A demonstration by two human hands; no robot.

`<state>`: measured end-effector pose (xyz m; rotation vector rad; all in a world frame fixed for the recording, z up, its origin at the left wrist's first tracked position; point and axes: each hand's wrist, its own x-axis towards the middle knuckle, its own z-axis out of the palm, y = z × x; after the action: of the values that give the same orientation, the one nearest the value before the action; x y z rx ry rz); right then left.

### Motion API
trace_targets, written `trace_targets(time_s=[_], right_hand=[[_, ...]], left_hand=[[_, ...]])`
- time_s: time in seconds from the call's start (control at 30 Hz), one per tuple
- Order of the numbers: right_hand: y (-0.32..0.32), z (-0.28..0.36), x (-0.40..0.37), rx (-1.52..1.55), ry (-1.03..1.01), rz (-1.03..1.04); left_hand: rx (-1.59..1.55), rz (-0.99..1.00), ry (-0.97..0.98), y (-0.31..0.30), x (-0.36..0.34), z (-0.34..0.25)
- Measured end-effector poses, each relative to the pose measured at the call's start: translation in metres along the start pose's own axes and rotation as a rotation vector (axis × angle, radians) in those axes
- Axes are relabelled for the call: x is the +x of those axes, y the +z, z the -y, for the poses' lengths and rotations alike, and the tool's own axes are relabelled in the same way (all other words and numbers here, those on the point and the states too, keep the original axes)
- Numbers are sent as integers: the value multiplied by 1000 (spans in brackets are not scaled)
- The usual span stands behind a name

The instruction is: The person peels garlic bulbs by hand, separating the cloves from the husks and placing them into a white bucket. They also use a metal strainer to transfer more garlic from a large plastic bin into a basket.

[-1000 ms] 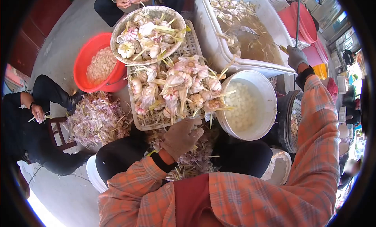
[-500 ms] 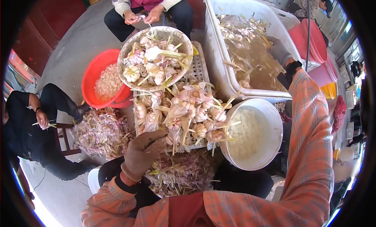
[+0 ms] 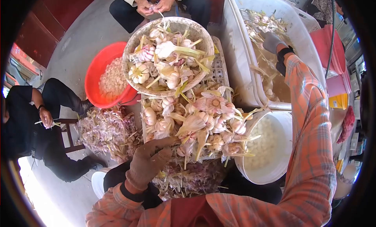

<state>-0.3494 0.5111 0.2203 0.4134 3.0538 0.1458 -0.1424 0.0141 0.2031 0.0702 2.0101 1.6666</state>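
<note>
My left hand (image 3: 150,162), in a brown glove, rests at the near edge of a pile of garlic bulbs (image 3: 207,121) with stalks and papery skins. Its fingers are loosely bent and apart, with nothing visible between them. My right hand (image 3: 271,43), in a grey glove, reaches into a large white tub (image 3: 244,50) of murky water. Its fingers stretch towards wet garlic (image 3: 268,21) heaped at the tub's far end; their tips are partly lost among the stalks. A round basket (image 3: 129,64) full of garlic bulbs stands beyond the pile.
A white bucket (image 3: 288,148) holds peeled cloves in liquid. A red basin (image 3: 92,76) of cloves stands at left, beside heaped skins (image 3: 107,135). Across from me, a person's hands (image 3: 156,5) work on a small piece. Another person's hand (image 3: 46,118) is at left. Pink buckets (image 3: 333,50) stand at right.
My right hand has moved across the tub from its right side to the garlic at the far end. My left hand stays by the pile. The whole view has shifted slightly.
</note>
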Motion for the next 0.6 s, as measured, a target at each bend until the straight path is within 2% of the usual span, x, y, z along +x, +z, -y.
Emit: trace_targets(time_s=[0.07,0.1,0.2,0.27,0.33,0.37,0.47,0.57,0.6], right_hand=[[25,-24,-4,-4,-101,-92],[26,-28,-17,82,-82,-78],[16,-36,-53,86,-97,69],[13,-42,-78,105,-122,48],[10,-45,-98,78,-185,4],[4,-49,-106,207,-45,168],[-51,-14,-155,271,138,387],[-23,-53,-159,138,-143,182],[-28,-56,-166,128,-151,175]], left_hand=[[9,-7,13,0,-2,-3],[21,-8,23,0,-3,0],[24,-14,23,2,-7,3],[-16,-39,-21,7,-12,-8],[25,-46,57,5,-10,1],[47,-49,91,3,-11,6],[29,-30,31,0,-12,4],[39,-37,126,2,-10,14],[43,-38,117,3,-11,13]])
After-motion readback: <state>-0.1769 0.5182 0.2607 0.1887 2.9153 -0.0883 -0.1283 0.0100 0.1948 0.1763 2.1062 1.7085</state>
